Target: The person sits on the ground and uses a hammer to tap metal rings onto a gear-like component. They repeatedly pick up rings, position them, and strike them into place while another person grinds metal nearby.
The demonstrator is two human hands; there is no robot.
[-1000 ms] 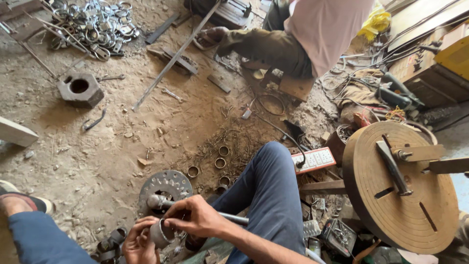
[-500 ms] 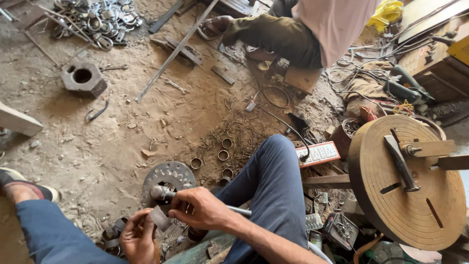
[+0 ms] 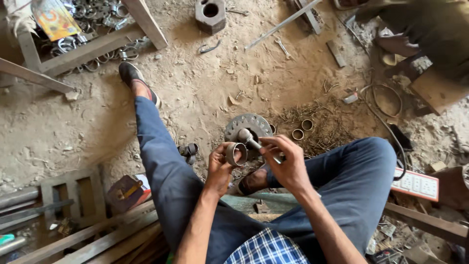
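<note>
Sitting on dirt floor, person in blue trousers, hands raised between the knees. Left hand (image 3: 220, 164) curled closed around a short metal ring (image 3: 236, 153), open bore facing the camera, nothing inside. Right hand (image 3: 288, 164) clamped on a steel rod tool (image 3: 254, 142), its rounded head just beside the ring's rim; contact unclear. Both forearms angle up from bottom of view. Below the hands, a toothed round metal disc (image 3: 251, 123) lies flat on the ground; two loose rings (image 3: 302, 129) near it on the right. Pile of rings (image 3: 97, 19) top left under a wooden frame. Yellow-orange printed packet (image 3: 53, 18) top left corner. White power strip (image 3: 416, 185) with red edge at right, beside the knee. Metal block (image 3: 210, 14) with a round hole, top centre.
</note>
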